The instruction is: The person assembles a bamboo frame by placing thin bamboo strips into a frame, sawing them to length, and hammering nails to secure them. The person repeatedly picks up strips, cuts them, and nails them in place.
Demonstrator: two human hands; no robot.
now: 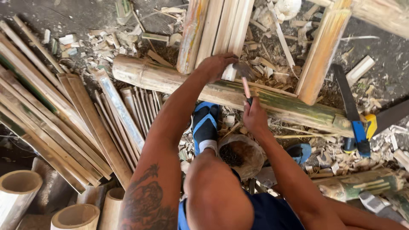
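Dark ground littered with chips surrounds the bamboo pole [238, 96]. Across it lie split slats [226, 30] (pale); the left hand [216, 66] grips one, the right hand [254, 116] clasps a hammer [245, 81].

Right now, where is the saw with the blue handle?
In the head view, the blue-handled saw lies on the ground at the right, past the right hand, its dark blade leaning across the end of the long bamboo pole.

No packages, labels, signs or screens anywhere around the long round green-brown bamboo pole [238, 96], just split bamboo slats and wood chips.
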